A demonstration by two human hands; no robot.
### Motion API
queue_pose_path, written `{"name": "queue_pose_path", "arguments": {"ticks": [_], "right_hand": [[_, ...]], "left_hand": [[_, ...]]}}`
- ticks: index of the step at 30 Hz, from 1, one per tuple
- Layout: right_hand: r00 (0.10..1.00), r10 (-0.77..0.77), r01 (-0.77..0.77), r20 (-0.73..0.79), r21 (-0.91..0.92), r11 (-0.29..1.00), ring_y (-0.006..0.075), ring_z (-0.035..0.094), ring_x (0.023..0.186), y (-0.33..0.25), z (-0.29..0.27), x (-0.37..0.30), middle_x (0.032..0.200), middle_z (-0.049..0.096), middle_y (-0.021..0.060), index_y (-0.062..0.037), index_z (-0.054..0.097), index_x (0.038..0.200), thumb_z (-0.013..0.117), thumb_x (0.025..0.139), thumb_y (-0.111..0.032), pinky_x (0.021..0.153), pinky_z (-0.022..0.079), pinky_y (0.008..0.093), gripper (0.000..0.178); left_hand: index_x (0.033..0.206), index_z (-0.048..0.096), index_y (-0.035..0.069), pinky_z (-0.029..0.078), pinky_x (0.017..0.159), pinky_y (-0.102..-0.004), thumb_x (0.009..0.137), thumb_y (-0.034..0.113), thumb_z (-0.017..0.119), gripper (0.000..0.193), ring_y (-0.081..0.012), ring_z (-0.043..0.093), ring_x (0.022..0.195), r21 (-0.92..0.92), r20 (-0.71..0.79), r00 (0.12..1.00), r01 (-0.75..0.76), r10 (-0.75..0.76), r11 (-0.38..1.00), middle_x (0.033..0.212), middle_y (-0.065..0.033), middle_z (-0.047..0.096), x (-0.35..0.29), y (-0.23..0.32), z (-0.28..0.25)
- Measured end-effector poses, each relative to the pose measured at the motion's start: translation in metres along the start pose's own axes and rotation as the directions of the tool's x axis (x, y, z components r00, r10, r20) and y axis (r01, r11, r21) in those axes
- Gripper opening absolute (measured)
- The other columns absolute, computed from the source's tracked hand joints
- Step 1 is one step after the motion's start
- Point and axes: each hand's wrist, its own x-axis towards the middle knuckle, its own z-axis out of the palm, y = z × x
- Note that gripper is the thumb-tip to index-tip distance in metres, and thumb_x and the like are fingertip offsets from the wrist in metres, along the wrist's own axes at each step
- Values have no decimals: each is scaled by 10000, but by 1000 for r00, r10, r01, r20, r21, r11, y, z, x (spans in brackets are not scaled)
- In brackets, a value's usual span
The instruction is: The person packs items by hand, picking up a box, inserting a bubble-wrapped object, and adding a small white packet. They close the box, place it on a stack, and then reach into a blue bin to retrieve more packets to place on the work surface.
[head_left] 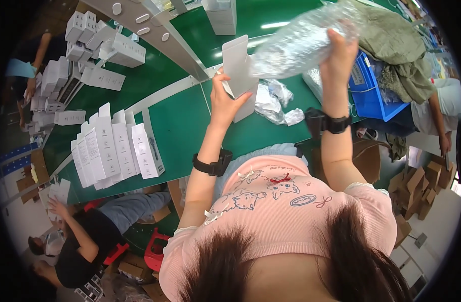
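My left hand [225, 103] is closed round a slim white carton [244, 78], which stands tilted with its top flap raised. Up and to the right, my right hand [339, 53] grips a long bundle of shiny clear plastic wrap [296, 45], blurred by motion. One end of the bundle hangs near the carton's open top; I cannot make out what is inside it. On the green table [182, 116] beside the carton lie several small crumpled clear bags [276, 103] with white contents.
Left of me stands a row of white cartons [109, 151]. More cartons [107, 78] are piled beyond a metal rail [155, 32]. A blue bin [379, 108] and olive cloth [391, 38] sit at the right. Other people work at the left and right.
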Motion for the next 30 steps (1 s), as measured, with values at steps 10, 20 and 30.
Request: {"name": "queue_pose_path", "arguments": {"ticks": [10,20,30], "right_hand": [[714,-164,623,681,-510,594,286,501,980,42,59,-69,1044,498,112,-69,513,929,684,658,-107,853,410,347,323],[839,214,371,500,-814,447,325,493,990,80,-47,-88,1111,491,134,-96,539,1138,684,687,-231,832,425,365,492],[818,474,110,326,-897,427,291,561,777,100,-79,-96,844,587,116,-3,576,914,636,715,-89,701,466,320,224]], "left_hand": [[959,283,57,407,866,-410,592,151,793,636,-404,469,1070,41,-159,971,-172,176,984,1304,-287,306,-34,-2,8],[1028,307,44,405,882,-393,603,154,785,650,-393,420,1135,3,18,998,-58,58,998,1309,-275,299,-78,-13,-26],[798,600,0,464,733,-298,633,34,698,195,-274,583,897,229,-5,1000,-24,25,973,1125,-172,522,-60,29,-48]]}}
